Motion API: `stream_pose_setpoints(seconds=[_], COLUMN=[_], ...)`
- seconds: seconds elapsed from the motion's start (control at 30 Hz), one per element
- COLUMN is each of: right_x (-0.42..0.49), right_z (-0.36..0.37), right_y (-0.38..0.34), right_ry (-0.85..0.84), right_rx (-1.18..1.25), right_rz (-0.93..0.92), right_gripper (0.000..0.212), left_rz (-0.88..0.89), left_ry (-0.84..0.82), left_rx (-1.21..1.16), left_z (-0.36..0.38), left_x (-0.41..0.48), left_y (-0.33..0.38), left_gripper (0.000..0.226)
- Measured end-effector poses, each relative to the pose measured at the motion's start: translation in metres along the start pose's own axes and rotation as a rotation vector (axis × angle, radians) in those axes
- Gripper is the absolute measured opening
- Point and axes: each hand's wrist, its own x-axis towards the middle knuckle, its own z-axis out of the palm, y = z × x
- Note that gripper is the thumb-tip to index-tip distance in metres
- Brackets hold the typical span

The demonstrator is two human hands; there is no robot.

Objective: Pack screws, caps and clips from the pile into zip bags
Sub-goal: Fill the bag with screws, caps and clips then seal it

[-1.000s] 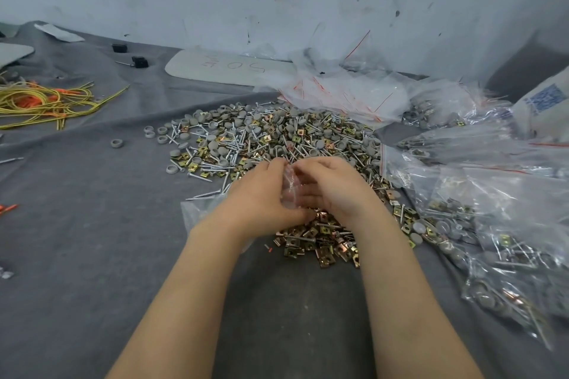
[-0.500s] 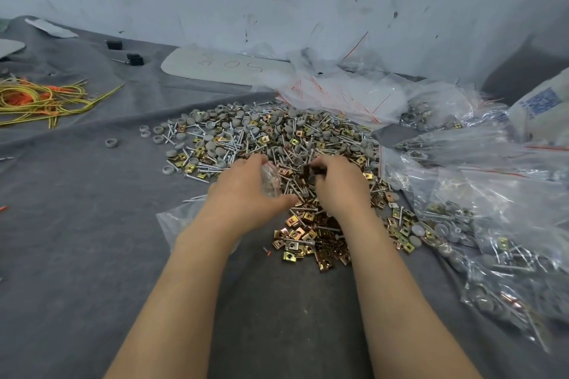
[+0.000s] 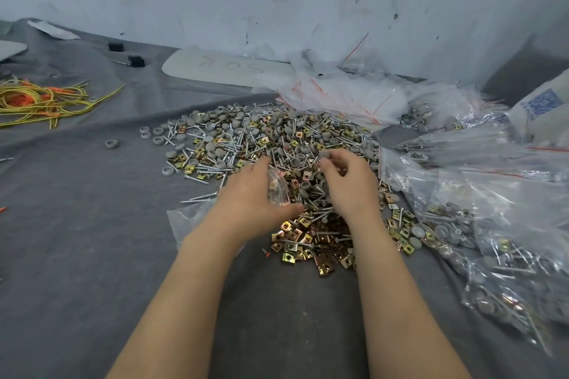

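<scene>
Far left lies a loose bundle of yellow and orange wires [image 3: 40, 101]. The left hand [image 3: 249, 197] curls its fingers round a small clear plastic zip bag [image 3: 277, 191] at the near-left edge of the mixed pile of silver screws, grey round caps and brass clips [image 3: 277, 144]. The right hand [image 3: 348, 184] sits over the pile with its fingers bent; I cannot tell whether they pinch a piece. It would help to hold the bag's mouth wide and close to the picking hand. To the right lie filled clear bags [image 3: 492, 240].
</scene>
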Motion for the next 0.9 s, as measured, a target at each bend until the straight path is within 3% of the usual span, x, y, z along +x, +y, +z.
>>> stream_pose_setpoints(seconds=[0.1, 0.2, 0.27, 0.4, 0.53, 0.7, 0.77, 0.9], right_x=[-0.001, -0.004, -0.007, -0.011, -0.006, -0.004, -0.004, -0.004], right_z=[-0.003, -0.008, -0.009, -0.007, -0.014, -0.013, -0.010, -0.010], right_y=[-0.003, -0.010, -0.014, -0.021, -0.012, -0.005, -0.005, -0.007], right_ry=[0.042, 0.030, -0.083, -0.354, -0.105, -0.201, -0.150, 0.047], right_rx=[0.062, 0.135, 0.188, 0.219, -0.025, -0.391, -0.333, 0.029], right_rz=[-0.015, -0.053, -0.079, -0.137, -0.062, 0.105, 0.102, 0.039], right_gripper=[0.030, 0.023, 0.011, 0.009, 0.011, 0.008, 0.009, 0.010], left_rz=[0.014, 0.037, 0.046, 0.059, 0.069, 0.066, 0.070, 0.074], left_ry=[0.002, 0.017, 0.039, 0.094, 0.105, 0.096, 0.094, 0.097], left_rx=[-0.006, -0.016, -0.012, -0.022, -0.018, -0.006, 0.011, 0.015], left_z=[0.002, 0.004, 0.006, 0.006, 0.007, 0.009, 0.009, 0.010], left_x=[0.000, 0.000, 0.001, 0.002, 0.001, 0.001, 0.001, 0.002], left_y=[0.000, 0.000, 0.001, 0.003, 0.002, 0.002, 0.002, 0.003], left_gripper=[0.103, 0.102, 0.102, 0.098, 0.095, 0.097, 0.098, 0.098])
